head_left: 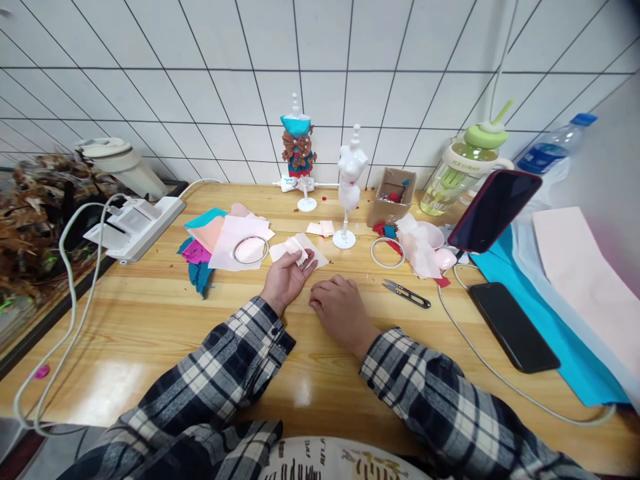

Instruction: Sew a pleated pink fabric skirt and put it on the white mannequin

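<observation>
My left hand (288,280) lies palm up on the wooden table, its fingers closed on a small folded strip of pale pink crepe paper (299,257). Beneath its fingertips is a flat pale sheet (316,248). Close beside it, my right hand (339,310) rests palm down with its fingers curled in, and nothing shows in it. Just beyond the hands stands a bare white mini dress form (349,190). A second dress form (297,150) behind it wears a blue, brown and red outfit. Another small folded pale piece (321,229) lies near the bare form's base.
Thread snips (407,293) and a metal ring (387,253) lie to the right, near a cardboard box (391,198) and a phone (515,327). On the left are coloured paper sheets (220,257), another ring (251,251) and a power strip (145,230). Cables loop along both sides.
</observation>
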The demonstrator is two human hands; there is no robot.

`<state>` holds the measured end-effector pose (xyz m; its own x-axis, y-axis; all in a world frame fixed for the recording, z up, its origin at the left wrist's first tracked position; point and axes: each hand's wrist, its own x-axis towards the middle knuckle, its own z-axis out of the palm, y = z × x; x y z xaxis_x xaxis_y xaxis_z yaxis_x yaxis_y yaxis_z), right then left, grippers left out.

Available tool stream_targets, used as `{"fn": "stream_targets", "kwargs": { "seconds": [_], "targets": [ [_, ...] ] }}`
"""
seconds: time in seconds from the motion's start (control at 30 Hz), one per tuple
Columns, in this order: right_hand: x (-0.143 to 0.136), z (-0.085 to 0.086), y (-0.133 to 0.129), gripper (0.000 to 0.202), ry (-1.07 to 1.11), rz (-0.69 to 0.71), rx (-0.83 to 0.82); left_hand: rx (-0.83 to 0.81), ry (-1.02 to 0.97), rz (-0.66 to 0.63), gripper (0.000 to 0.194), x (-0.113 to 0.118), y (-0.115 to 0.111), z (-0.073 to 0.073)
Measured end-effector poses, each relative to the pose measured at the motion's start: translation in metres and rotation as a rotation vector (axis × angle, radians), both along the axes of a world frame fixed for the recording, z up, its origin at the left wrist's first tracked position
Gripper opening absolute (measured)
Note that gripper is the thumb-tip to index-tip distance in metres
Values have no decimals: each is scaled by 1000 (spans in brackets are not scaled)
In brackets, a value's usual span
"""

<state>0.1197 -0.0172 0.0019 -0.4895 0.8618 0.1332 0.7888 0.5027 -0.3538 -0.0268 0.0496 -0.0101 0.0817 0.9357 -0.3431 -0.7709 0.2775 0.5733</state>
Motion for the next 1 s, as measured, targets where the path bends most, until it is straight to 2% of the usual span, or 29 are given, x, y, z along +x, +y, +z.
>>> {"fn": "stream_targets", "kwargs": {
  "seconds": [0.13, 0.27, 0.33, 0.4, 0.53, 0.6, 0.67, 0.77, 0.8, 0.87, 0.93, 1.0],
  "targets": [
    [-7, -6, 1, 15, -62, 58, 104, 7, -6, -3, 10, -2, 1, -1],
    [8, -1, 13, 16, 31, -100, 216, 143, 47, 21, 10, -3, -2, 1],
    [27, 14, 29, 22, 117, -217, 283, 215, 90, 6, 13, -3, -5, 2],
    [51, 35, 53, 24, 181, -355, 324, 245, 129, -19, 17, -2, -6, 2],
    [103, 81, 110, 31, 250, -568, 495, 217, 202, -22, 25, -1, -4, -2],
    [123, 96, 136, 32, 238, -641, 523, 203, 232, -26, 28, -1, -3, -4],
    [135, 102, 153, 25, 216, -636, 506, 213, 266, -37, 32, -1, -4, -5],
    [130, 90, 147, 64, 294, -592, 525, 271, 391, -58, 37, 0, -9, -3],
    [122, 81, 135, 65, 362, -574, 536, 300, 458, -69, 36, 1, -11, -2],
    [100, 56, 98, 48, 550, -518, 458, 356, 601, -95, 32, 2, -15, 1],
    [75, 30, 55, 33, 686, -397, 226, 396, 715, -127, 32, 5, -20, 4],
    [53, 11, 16, 35, 724, -271, 68, 422, 802, -176, 35, 9, -24, 6]
  ]
}}
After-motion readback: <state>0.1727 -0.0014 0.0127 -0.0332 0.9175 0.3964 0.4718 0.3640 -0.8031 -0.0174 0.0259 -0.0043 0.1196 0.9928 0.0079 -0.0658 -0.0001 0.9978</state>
